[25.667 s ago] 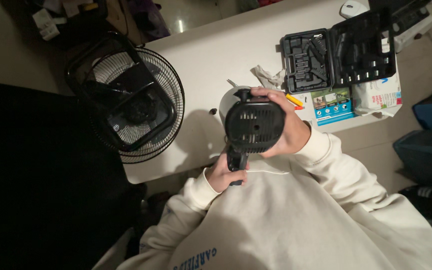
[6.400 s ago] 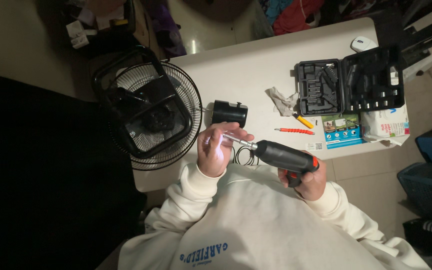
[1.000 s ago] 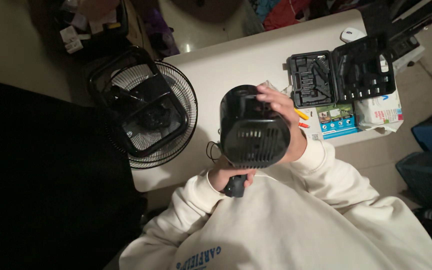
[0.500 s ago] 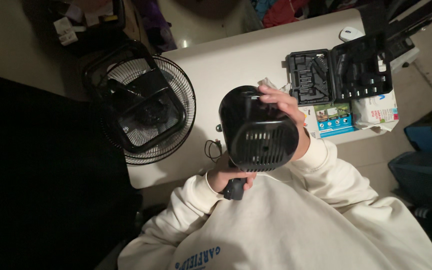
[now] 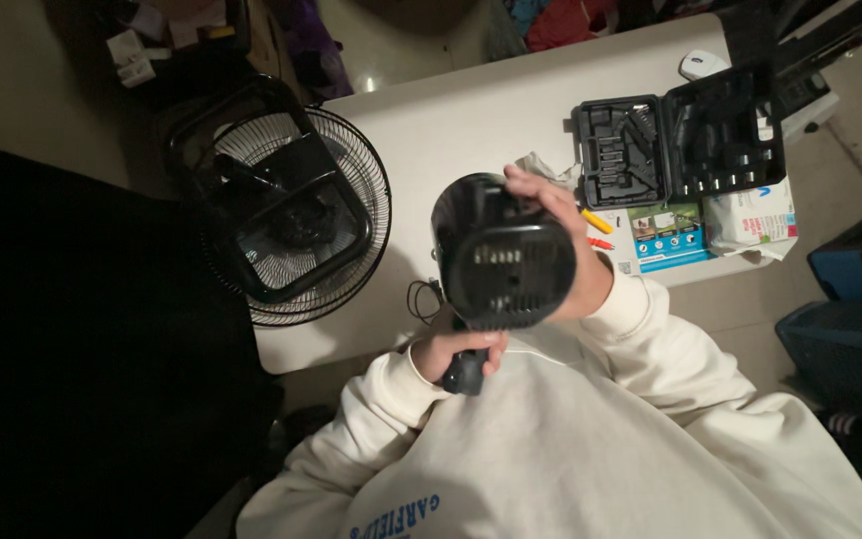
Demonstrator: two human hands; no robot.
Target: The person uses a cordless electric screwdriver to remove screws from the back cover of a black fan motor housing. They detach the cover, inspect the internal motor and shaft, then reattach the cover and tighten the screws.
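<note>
Fan motor housing (image 5: 503,262) is sitting in my right hand (image 5: 561,250) grip; my left hand (image 5: 456,351) is gripping the electric screwdriver (image 5: 466,371) beneath, best kept square to it.

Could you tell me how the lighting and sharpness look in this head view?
Head view: dim overall, the white table is brightest, with a glare spot on the floor behind it; the left side falls into near-black shadow; the black motor housing is dark yet its vents read clearly; no marked blur.
</note>
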